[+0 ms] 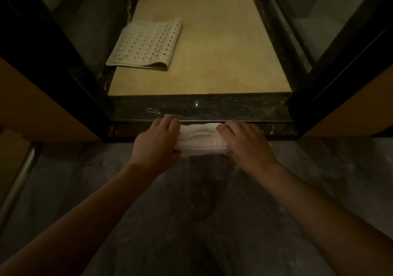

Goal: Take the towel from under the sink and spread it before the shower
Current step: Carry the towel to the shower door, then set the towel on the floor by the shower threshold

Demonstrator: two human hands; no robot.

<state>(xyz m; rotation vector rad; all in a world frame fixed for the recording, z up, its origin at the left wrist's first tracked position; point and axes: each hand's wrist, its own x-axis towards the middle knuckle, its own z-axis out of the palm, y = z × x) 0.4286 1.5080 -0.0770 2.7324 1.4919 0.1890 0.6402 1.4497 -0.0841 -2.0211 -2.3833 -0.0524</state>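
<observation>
A folded white towel is held low over the dark floor, right in front of the shower's dark marble threshold. My left hand grips the towel's left end, fingers over the top and thumb beneath. At the towel's right end my right hand holds it the same way. The towel is still bunched in folds between the two hands. Beyond the threshold lies the shower's beige floor.
A folded white perforated bath mat lies on the shower floor at the left. Dark door frames and glass panels stand on both sides of the opening. The grey marble floor stretches toward me. A metal rail runs at lower left.
</observation>
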